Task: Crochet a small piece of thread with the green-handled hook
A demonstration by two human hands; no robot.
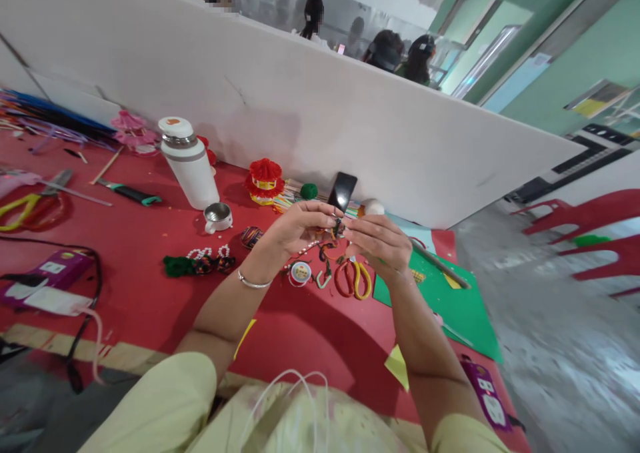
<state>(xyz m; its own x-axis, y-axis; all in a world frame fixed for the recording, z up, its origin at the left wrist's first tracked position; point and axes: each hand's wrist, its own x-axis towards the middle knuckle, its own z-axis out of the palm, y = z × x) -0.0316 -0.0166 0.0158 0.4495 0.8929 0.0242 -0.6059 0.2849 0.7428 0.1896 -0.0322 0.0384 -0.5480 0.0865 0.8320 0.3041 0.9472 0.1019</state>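
Note:
My left hand [305, 226] and my right hand [379, 241] meet above the red table, fingers pinched together on a small piece of multicoloured yarn [339, 227]. Some of that yarn hangs down between them toward the tabletop. Just below lie scissors with one red and one yellow handle [353, 279], and a small round spool [300, 273]. A multicoloured yarn ball [251, 237] sits left of my left wrist, partly covered by it. Farther left are dark green and mixed yarn pieces with white bead loops [199, 263]. Fine detail at my fingertips is too small to make out.
A white bottle [190, 166] and its metal cup [218, 217] stand at left, near a cutter knife [131, 193]. A phone [343, 191] leans by the white partition [350, 119]. A green sheet [450, 313] lies right. People sit beyond the partition.

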